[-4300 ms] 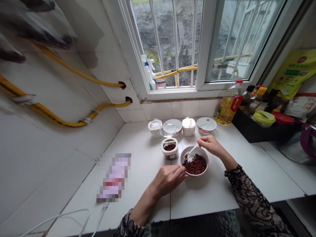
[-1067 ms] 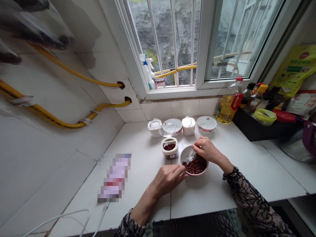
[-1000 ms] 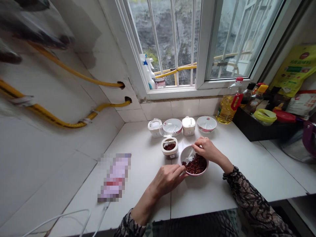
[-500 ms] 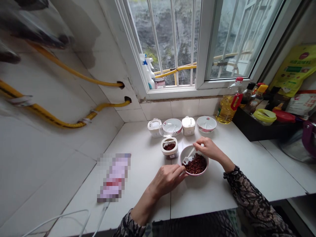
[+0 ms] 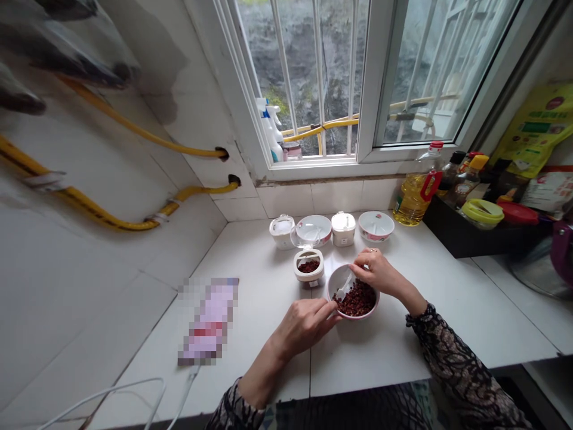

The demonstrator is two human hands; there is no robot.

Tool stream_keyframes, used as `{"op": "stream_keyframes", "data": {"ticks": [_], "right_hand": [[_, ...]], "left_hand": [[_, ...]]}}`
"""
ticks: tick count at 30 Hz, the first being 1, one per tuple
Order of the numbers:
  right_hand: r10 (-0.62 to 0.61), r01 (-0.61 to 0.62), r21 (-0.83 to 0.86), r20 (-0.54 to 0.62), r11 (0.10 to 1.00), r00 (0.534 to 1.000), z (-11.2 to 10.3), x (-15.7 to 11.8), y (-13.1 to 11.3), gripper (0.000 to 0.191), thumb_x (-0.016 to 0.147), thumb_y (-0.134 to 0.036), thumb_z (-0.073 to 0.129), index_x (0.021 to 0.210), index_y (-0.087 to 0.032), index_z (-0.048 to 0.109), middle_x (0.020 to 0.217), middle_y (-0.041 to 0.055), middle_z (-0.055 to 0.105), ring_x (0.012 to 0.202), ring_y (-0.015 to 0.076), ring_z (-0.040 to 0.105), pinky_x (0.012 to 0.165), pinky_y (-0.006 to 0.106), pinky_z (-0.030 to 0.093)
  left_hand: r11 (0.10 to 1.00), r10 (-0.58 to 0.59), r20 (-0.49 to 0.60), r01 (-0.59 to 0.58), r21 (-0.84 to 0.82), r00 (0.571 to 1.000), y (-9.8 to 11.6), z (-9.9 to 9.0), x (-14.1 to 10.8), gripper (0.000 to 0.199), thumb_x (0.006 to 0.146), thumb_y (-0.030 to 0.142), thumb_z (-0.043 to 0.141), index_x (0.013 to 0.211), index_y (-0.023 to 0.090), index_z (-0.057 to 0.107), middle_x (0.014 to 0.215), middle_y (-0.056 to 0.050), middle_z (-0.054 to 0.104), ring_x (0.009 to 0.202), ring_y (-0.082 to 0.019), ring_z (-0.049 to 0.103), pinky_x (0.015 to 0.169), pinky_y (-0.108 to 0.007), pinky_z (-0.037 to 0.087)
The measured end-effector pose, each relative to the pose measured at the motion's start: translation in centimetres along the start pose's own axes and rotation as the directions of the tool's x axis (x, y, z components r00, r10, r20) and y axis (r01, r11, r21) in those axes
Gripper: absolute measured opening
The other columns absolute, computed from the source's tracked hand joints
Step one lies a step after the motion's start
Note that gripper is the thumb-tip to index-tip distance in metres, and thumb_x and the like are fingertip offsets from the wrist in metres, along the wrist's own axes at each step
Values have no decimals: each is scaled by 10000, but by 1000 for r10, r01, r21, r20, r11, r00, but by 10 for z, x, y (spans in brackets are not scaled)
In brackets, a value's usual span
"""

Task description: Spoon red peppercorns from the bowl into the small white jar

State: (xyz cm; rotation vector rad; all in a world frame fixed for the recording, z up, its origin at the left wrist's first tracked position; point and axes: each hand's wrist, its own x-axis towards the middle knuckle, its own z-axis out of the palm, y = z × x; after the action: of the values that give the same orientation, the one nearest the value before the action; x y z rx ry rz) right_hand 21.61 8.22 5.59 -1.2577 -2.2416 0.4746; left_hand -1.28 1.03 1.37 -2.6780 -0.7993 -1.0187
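A white bowl with a pink rim (image 5: 375,309) stands on the counter, partly filled with dark red dried pieces (image 5: 360,300). My left hand (image 5: 307,325) grips the bowl's near left rim between thumb and fingers. Over the bowl's far right side, my right hand (image 5: 376,272) pinches the handle of a small white spoon (image 5: 344,289), whose head touches the dried pieces. Just behind and left of the bowl sits a cream container (image 5: 310,279) with its clear lid raised, holding similar dark red pieces.
Behind stand a white container (image 5: 282,239), a floral bowl (image 5: 322,239), a lidded container (image 5: 344,236) and another bowl (image 5: 376,236). An oil bottle (image 5: 412,197) and a black condiment box (image 5: 452,233) are right. A pixelated item (image 5: 210,322) lies left, beside a cable.
The spoon's head has moved slightly right and lower into the dried pieces, its handle now steeper. My right hand has turned a little; my left hand keeps its hold on the rim.
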Motion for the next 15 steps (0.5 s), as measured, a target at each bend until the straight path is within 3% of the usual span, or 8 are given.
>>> {"op": "stream_keyframes", "data": {"ticks": [8,15], "right_hand": [[-28,28,7,49,1000,998,1,0,3,366,913,-235,570,553,-176,537,621,15,633,746,170,567,830,348,350],[-37,31,94,59,995,998,2,1,2,397,915,-246,546,523,-187,525,579,15,602,700,162,538,722,299,386]], "left_hand": [[1000,-4,2,4,-2,1000,-1,2,-1,223,1045,297,431,962,159,586,676,-1,640,541,-123,604,483,-236,433],[1000,-9,-3,9,6,1000,-1,3,-2,224,1043,299,436,960,161,592,660,5,629,530,-115,593,485,-222,434]]}}
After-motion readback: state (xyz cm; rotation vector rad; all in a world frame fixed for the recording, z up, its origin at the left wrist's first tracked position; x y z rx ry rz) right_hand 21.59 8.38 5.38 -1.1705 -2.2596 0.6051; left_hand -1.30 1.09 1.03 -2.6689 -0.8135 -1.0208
